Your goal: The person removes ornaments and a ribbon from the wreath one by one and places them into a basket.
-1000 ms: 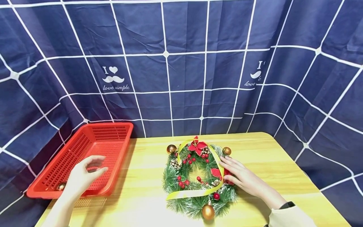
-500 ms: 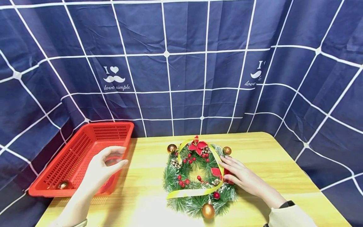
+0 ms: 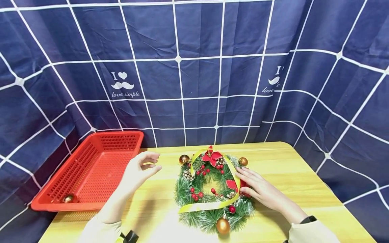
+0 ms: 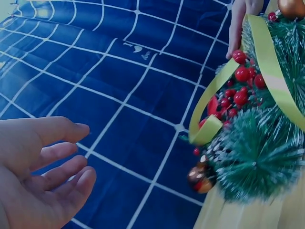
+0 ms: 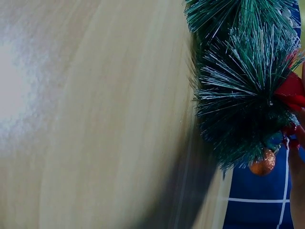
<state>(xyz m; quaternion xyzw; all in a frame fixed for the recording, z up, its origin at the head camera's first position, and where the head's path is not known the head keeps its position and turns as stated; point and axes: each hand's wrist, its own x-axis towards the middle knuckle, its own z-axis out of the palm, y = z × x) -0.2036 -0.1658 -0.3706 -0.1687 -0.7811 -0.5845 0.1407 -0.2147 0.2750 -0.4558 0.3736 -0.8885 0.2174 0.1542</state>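
Head view takes in the wooden surface [image 3: 164, 189], with the Christmas wreath [image 3: 184, 192] lying flat near its middle and a red plastic basket [image 3: 100, 165] to the left, holding a gold bauble [image 3: 68, 198]; neither wrist view shows that basket. From where I stand, the left hand [image 3: 139, 172] is raised between basket and wreath, fingers gently curved, thumb well apart from them, gripping nothing. Left wrist view shows its palm side, plus the folded end of the yellow ribbon [image 4: 279, 71], which loops loosely over the wreath, near a copper bauble [image 4: 201, 178]. The right hand [image 3: 258, 189] rests on the wreath's right side, fingers nearly straight, by a red poinsettia [image 3: 231, 184]. Right wrist view catches only a sliver of it, beside frosted needles and a glittery orange ball [image 5: 262, 163].
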